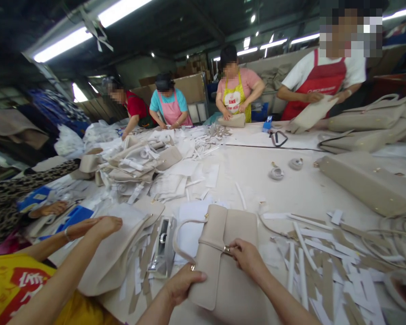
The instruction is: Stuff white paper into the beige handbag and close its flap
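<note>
A beige handbag [235, 266] lies tilted on the table in front of me, its carry handle [179, 237] arching out to the left. My left hand [182, 283] grips the bag's near left edge by the handle's lower end, thumb on top of the flap. With closed fingertips, my right hand [248, 257] pinches the small metal clasp [227, 249] on the strap across the flap. Part of the clasp is hidden by those fingers. Left of the bag stands a clear-sided tape dispenser [162, 246].
Paper and beige strips [324, 271] litter the right side. Finished-looking bags [368, 180] lie at the far right, and a heap of bag parts [138, 158] sits at left. A neighbour's arms [94, 234] reach in from the left over another beige bag piece. Several co-workers stand opposite.
</note>
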`<state>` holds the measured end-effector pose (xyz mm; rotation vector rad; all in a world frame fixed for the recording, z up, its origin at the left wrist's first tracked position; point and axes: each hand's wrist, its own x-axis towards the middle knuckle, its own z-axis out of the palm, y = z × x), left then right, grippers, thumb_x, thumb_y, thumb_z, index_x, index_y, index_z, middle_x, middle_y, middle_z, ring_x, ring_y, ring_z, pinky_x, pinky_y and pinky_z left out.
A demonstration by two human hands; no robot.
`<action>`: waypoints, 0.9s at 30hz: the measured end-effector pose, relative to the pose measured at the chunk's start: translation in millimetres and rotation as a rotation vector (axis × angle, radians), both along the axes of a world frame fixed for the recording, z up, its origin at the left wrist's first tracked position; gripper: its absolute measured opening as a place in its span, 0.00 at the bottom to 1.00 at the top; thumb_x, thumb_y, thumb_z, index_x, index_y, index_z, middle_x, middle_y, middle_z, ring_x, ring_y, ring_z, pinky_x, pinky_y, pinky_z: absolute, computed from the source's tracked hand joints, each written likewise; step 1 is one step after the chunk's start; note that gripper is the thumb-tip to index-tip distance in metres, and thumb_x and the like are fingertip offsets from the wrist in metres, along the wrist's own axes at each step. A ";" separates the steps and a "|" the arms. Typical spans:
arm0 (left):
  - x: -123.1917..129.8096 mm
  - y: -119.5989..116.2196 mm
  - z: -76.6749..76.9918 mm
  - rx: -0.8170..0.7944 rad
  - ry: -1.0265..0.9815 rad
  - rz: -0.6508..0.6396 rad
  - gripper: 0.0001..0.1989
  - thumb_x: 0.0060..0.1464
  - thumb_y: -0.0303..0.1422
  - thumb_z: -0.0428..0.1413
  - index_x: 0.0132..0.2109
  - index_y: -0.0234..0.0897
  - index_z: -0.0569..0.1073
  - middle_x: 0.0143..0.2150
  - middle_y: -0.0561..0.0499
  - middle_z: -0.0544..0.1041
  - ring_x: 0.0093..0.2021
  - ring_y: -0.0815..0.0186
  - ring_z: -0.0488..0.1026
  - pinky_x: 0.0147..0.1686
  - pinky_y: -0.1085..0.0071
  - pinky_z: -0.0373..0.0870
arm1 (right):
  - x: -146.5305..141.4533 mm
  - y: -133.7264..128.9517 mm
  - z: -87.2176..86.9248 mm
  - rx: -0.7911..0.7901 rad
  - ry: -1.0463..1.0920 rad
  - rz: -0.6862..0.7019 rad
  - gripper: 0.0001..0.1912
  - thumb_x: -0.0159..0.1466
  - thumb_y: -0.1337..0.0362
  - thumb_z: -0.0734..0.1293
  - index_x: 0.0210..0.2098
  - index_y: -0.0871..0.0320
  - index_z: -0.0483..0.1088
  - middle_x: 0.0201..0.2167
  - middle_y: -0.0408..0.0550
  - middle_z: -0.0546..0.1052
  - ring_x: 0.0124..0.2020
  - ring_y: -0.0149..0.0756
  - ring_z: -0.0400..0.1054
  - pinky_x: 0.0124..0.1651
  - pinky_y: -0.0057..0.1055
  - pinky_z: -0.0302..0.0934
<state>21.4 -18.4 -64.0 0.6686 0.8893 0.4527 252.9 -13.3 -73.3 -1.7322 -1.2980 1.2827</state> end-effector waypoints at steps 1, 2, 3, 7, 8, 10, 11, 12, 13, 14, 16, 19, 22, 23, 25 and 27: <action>-0.2 0.0 -0.4 -0.001 0.004 0.005 0.30 0.36 0.30 0.63 0.50 0.31 0.70 0.41 0.42 0.79 0.43 0.53 0.74 0.44 0.60 0.69 | 0.5 -1.5 2.1 0.038 -0.045 0.013 0.09 0.56 0.61 0.60 0.28 0.55 0.70 0.22 0.43 0.71 0.24 0.33 0.66 0.30 0.30 0.57; -0.3 -0.2 -0.7 -0.004 0.004 0.010 0.31 0.35 0.30 0.64 0.51 0.32 0.69 0.41 0.43 0.79 0.43 0.53 0.74 0.44 0.60 0.69 | 0.8 -3.0 3.6 0.074 -0.083 0.024 0.09 0.56 0.61 0.60 0.28 0.55 0.71 0.25 0.45 0.73 0.29 0.36 0.67 0.35 0.31 0.58; -0.3 -0.4 -0.7 -0.005 -0.001 0.014 0.31 0.34 0.30 0.64 0.51 0.32 0.69 0.41 0.43 0.79 0.43 0.53 0.75 0.44 0.60 0.69 | 0.9 -4.6 4.5 0.107 -0.120 0.037 0.09 0.56 0.61 0.60 0.29 0.55 0.72 0.28 0.47 0.73 0.34 0.38 0.67 0.39 0.32 0.57; 0.9 -1.4 0.3 -0.005 -0.023 0.007 0.33 0.34 0.30 0.64 0.52 0.32 0.68 0.40 0.43 0.79 0.43 0.53 0.74 0.44 0.60 0.68 | -1.8 -12.0 1.4 0.204 -0.316 0.121 0.14 0.62 0.63 0.55 0.36 0.55 0.73 0.33 0.50 0.72 0.39 0.40 0.67 0.43 0.33 0.56; 1.3 -1.6 0.5 -0.003 -0.021 0.002 0.33 0.34 0.29 0.63 0.52 0.32 0.68 0.40 0.42 0.79 0.43 0.52 0.74 0.44 0.60 0.68 | -3.2 -14.3 -0.4 0.234 -0.384 0.133 0.16 0.63 0.65 0.54 0.37 0.55 0.72 0.35 0.50 0.72 0.39 0.39 0.67 0.43 0.32 0.57; 2.2 -2.1 0.8 0.001 -0.023 -0.007 0.33 0.34 0.28 0.63 0.52 0.32 0.68 0.39 0.42 0.79 0.43 0.52 0.74 0.43 0.60 0.68 | -6.2 -19.3 -3.7 0.300 -0.503 0.132 0.17 0.64 0.67 0.52 0.39 0.54 0.72 0.37 0.51 0.70 0.39 0.38 0.66 0.42 0.32 0.58; 2.7 -2.5 1.0 0.002 -0.032 -0.011 0.33 0.34 0.28 0.63 0.52 0.32 0.68 0.39 0.42 0.79 0.44 0.52 0.74 0.44 0.60 0.68 | -7.6 -21.7 -5.2 0.337 -0.544 0.130 0.17 0.64 0.68 0.52 0.40 0.54 0.71 0.38 0.51 0.69 0.38 0.38 0.65 0.42 0.32 0.58; 3.3 -2.9 1.3 0.002 -0.044 -0.013 0.33 0.34 0.28 0.63 0.52 0.32 0.68 0.40 0.42 0.79 0.44 0.53 0.74 0.45 0.60 0.68 | -8.7 -23.8 -6.6 0.374 -0.570 0.130 0.16 0.64 0.68 0.53 0.41 0.55 0.71 0.37 0.51 0.69 0.38 0.38 0.65 0.42 0.32 0.58; 4.0 -3.3 1.8 0.002 -0.057 -0.015 0.32 0.35 0.28 0.63 0.52 0.32 0.68 0.41 0.42 0.79 0.44 0.53 0.74 0.45 0.60 0.67 | -9.2 -25.5 -8.1 0.406 -0.580 0.130 0.16 0.64 0.68 0.53 0.42 0.56 0.70 0.36 0.51 0.69 0.38 0.38 0.65 0.43 0.33 0.59; 4.8 -3.6 2.5 0.005 -0.069 -0.014 0.32 0.35 0.28 0.63 0.52 0.32 0.68 0.42 0.42 0.78 0.45 0.53 0.73 0.46 0.60 0.67 | -9.2 -26.8 -9.6 0.429 -0.577 0.130 0.15 0.64 0.68 0.54 0.43 0.57 0.70 0.35 0.50 0.69 0.37 0.37 0.65 0.43 0.33 0.59; 6.3 -3.8 4.6 0.024 -0.088 -0.015 0.31 0.36 0.28 0.63 0.52 0.33 0.68 0.43 0.43 0.78 0.45 0.53 0.73 0.47 0.59 0.67 | -7.4 -27.7 -12.8 0.463 -0.556 0.128 0.14 0.65 0.66 0.55 0.43 0.58 0.70 0.34 0.50 0.69 0.37 0.37 0.65 0.44 0.32 0.59; 8.0 -3.2 8.4 0.052 -0.100 -0.025 0.31 0.35 0.27 0.62 0.52 0.33 0.68 0.43 0.43 0.78 0.45 0.53 0.73 0.46 0.59 0.67 | -1.9 -25.5 -16.8 0.503 -0.531 0.131 0.13 0.66 0.64 0.55 0.40 0.57 0.70 0.34 0.49 0.71 0.37 0.36 0.66 0.44 0.31 0.59; 11.5 -4.5 11.6 0.071 -0.057 -0.033 0.30 0.34 0.27 0.61 0.50 0.32 0.70 0.41 0.44 0.78 0.43 0.54 0.73 0.46 0.59 0.66 | 2.7 -20.8 -17.8 0.490 -0.536 0.172 0.12 0.66 0.64 0.55 0.37 0.56 0.70 0.32 0.47 0.72 0.37 0.35 0.67 0.44 0.30 0.59; 13.8 -5.9 12.5 0.083 -0.033 -0.029 0.30 0.33 0.26 0.60 0.50 0.32 0.70 0.40 0.44 0.78 0.42 0.54 0.74 0.46 0.59 0.66 | 3.4 -19.2 -17.5 0.460 -0.558 0.186 0.13 0.66 0.64 0.55 0.36 0.56 0.70 0.32 0.47 0.73 0.36 0.35 0.67 0.43 0.30 0.59; 19.6 -9.3 14.7 0.117 0.019 -0.011 0.29 0.33 0.26 0.59 0.49 0.33 0.70 0.38 0.46 0.78 0.41 0.54 0.74 0.46 0.59 0.67 | 3.5 -16.6 -16.6 0.391 -0.637 0.201 0.13 0.66 0.65 0.55 0.33 0.57 0.69 0.31 0.47 0.73 0.35 0.36 0.68 0.41 0.30 0.58; 23.9 -11.2 19.2 0.147 0.074 0.000 0.28 0.34 0.24 0.58 0.49 0.34 0.71 0.37 0.48 0.79 0.41 0.55 0.74 0.46 0.58 0.67 | 2.5 -15.2 -16.0 0.330 -0.717 0.201 0.14 0.66 0.66 0.53 0.31 0.58 0.68 0.31 0.49 0.73 0.35 0.38 0.68 0.39 0.31 0.58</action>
